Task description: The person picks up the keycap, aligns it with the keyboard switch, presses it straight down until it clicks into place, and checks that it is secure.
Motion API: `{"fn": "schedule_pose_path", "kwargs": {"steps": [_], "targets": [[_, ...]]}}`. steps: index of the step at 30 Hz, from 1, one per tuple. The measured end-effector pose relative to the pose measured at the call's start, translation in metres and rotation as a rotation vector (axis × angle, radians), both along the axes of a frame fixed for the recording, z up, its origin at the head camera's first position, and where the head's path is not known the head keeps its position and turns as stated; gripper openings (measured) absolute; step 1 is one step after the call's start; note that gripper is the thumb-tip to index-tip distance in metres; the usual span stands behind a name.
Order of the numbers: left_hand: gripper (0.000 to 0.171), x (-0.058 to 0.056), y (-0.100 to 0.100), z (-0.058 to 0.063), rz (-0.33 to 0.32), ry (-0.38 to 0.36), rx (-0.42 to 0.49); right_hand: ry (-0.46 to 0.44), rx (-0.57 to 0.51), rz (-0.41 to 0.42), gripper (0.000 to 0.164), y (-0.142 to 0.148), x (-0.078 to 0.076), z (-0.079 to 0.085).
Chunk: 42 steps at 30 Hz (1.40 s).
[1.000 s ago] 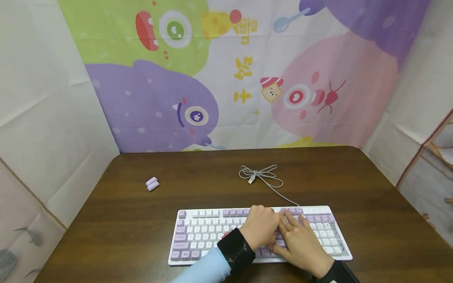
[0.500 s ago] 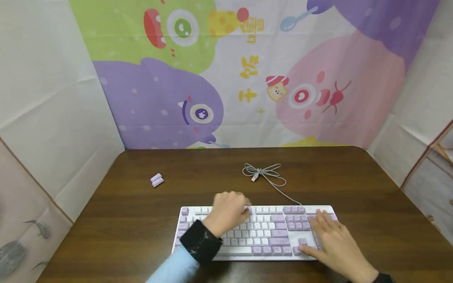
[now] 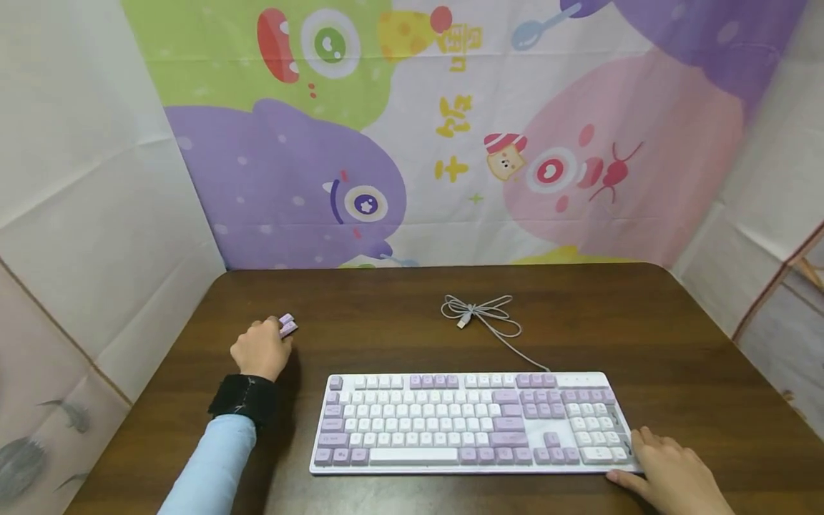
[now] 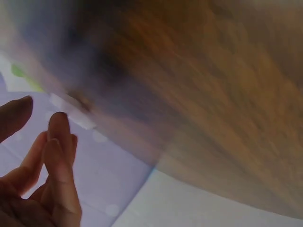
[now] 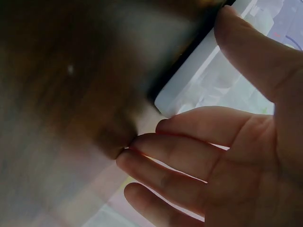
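Note:
Two small lilac keycaps lie side by side on the left part of the table. My left hand is right at them, partly covering them in the head view. In the left wrist view its thumb and fingers stand apart, with a pale keycap just beyond the tips. A white and lilac keyboard lies in front, with bare grey spots at the number pad's right edge. My right hand rests at its front right corner, fingers extended along the side and thumb by the front edge.
A pale cable, bundled in loops with its USB plug showing, lies behind the keyboard and runs to its back edge. The brown wooden table ends at a cartoon-printed cloth. White cloth walls close off both sides.
My left hand has moved from over the keyboard leftward to the keycaps. My right hand has slid right, off the keys to the keyboard's corner. The keyboard is now fully uncovered in the head view.

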<state>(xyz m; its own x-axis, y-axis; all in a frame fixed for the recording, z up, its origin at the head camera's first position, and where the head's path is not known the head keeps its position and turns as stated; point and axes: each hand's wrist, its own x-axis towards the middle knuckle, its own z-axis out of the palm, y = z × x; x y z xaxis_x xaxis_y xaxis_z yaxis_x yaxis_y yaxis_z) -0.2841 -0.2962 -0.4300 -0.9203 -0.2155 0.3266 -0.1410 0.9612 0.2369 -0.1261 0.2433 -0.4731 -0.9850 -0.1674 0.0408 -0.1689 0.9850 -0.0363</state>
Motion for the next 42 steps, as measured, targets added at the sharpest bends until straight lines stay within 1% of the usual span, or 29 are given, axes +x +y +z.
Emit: {"fn": "schedule_pose_path", "kwargs": {"steps": [3, 6, 8, 13, 14, 16, 21, 26, 30, 33, 38, 42], "targets": [[0.029, -0.007, -0.007, -0.003, -0.020, 0.032, -0.005, 0.019, 0.000, -0.003, 0.074, -0.002, 0.000, 0.001], [0.032, -0.014, -0.010, -0.005, -0.058, 0.018, -0.022, 0.022, -0.004, -0.004, 0.073, -0.003, 0.001, 0.003], [0.035, -0.018, -0.013, -0.006, -0.086, -0.019, -0.029, 0.015, -0.008, -0.003, 0.073, -0.004, 0.001, 0.003], [0.051, -0.026, -0.018, -0.007, -0.144, -0.161, -0.049, 0.012, -0.018, -0.006, 0.073, -0.004, 0.001, 0.003], [0.053, -0.026, -0.019, -0.007, -0.151, -0.183, -0.053, 0.012, -0.018, -0.006, 0.073, -0.004, 0.001, 0.003], [0.054, -0.026, -0.020, -0.007, -0.159, -0.202, -0.058, 0.017, -0.018, -0.007, 0.073, -0.005, 0.001, 0.002], [0.050, -0.025, -0.023, -0.008, -0.173, -0.183, -0.063, 0.018, -0.013, -0.008, 0.073, -0.004, 0.001, 0.002], [0.048, -0.025, -0.022, -0.009, -0.182, -0.186, -0.077, 0.039, -0.014, -0.003, 0.072, -0.003, 0.001, 0.001], [0.051, -0.025, -0.024, -0.011, -0.172, -0.160, -0.077, 0.029, -0.018, -0.005, 0.072, -0.003, 0.001, 0.001], [0.051, -0.025, -0.028, -0.012, -0.182, -0.138, -0.091, 0.024, -0.020, -0.012, 0.073, -0.004, 0.000, 0.000], [0.039, -0.029, -0.031, -0.013, -0.232, -0.108, -0.118, 0.029, -0.011, -0.018, 0.072, -0.004, 0.000, -0.001], [0.030, -0.033, -0.029, -0.013, -0.239, -0.086, -0.121, 0.012, -0.002, -0.024, 0.073, -0.003, 0.000, 0.000]]}}
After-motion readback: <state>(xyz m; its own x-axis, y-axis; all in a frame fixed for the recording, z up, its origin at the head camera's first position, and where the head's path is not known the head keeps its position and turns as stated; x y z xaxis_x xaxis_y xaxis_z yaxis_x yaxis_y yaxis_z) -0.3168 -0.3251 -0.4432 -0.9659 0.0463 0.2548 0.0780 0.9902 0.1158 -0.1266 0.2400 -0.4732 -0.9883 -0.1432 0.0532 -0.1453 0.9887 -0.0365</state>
